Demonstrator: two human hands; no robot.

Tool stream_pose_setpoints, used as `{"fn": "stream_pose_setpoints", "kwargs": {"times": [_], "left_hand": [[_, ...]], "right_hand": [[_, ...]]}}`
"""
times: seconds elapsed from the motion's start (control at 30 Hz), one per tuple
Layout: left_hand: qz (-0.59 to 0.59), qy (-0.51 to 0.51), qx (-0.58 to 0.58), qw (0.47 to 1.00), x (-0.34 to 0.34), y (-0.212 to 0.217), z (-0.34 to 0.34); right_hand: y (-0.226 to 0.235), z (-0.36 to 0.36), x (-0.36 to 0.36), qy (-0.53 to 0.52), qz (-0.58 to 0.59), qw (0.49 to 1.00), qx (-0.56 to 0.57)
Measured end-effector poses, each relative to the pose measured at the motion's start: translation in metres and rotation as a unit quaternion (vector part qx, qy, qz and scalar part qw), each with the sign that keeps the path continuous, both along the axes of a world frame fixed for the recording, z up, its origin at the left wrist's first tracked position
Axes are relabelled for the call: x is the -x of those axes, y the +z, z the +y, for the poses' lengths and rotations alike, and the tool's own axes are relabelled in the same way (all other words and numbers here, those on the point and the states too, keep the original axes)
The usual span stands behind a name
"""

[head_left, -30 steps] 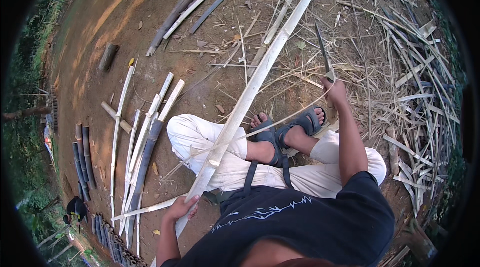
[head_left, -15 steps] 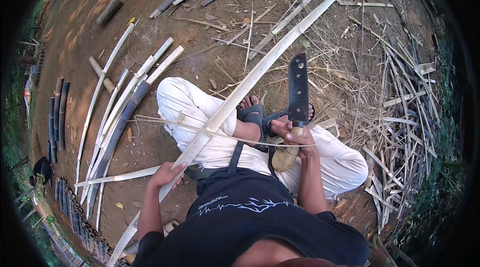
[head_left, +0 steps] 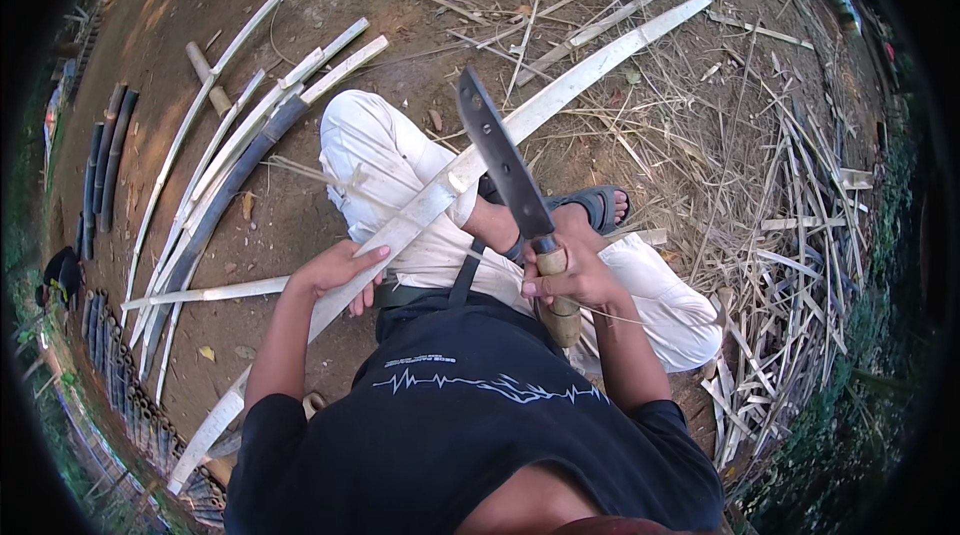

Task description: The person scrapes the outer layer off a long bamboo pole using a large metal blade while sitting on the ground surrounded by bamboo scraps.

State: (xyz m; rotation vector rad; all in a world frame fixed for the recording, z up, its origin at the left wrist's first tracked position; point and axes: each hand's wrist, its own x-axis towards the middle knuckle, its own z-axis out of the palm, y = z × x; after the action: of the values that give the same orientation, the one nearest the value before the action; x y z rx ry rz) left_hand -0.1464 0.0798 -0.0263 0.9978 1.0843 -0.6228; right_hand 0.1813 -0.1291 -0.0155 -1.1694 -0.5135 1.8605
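A long pale split-bamboo strip (head_left: pixel 415 215) runs diagonally across my lap, from the lower left to the upper right. My left hand (head_left: pixel 345 268) grips it near my left thigh, thumb on top and fingers wrapped underneath. In my right hand (head_left: pixel 572 277) is a large knife (head_left: pixel 508 165) with a dark, holed blade and a thick rounded wooden handle. The blade points up and to the left, its upper part in front of the strip; whether they touch I cannot tell. A thin fibre sliver (head_left: pixel 345 180) passes over my left leg toward my right hand.
Several split bamboo lengths (head_left: pixel 235 170) lie on the ground to my left, with dark bamboo poles (head_left: pixel 118 155) beyond. A heap of shavings and slats (head_left: pixel 790 275) spreads along my right. Sandalled feet (head_left: pixel 598 207) are crossed in front of me.
The knife has swung left, its blade tilting from upright toward the bamboo strip. My right hand has moved slightly left, while my left hand keeps hold of the strip. The view has shifted a little.
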Motion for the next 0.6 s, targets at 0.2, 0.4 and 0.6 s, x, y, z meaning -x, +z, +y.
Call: {"fn": "stream_pose_setpoints", "kwargs": {"times": [0.2, 0.4, 0.6], "left_hand": [[0.021, 0.008, -0.002, 1.0, 0.009, -0.009, -0.005], [-0.01, -0.001, -0.067, 0.998, -0.001, -0.011, 0.001], [-0.03, -0.004, -0.14, 0.99, -0.03, 0.021, -0.007]], "right_hand": [[0.067, -0.024, -0.079, -0.342, 0.011, 0.916, -0.21], [0.143, -0.155, -0.25, -0.505, -0.231, 0.731, -0.396], [0.124, -0.283, -0.288, -0.688, -0.548, 0.475, -0.034]]}}
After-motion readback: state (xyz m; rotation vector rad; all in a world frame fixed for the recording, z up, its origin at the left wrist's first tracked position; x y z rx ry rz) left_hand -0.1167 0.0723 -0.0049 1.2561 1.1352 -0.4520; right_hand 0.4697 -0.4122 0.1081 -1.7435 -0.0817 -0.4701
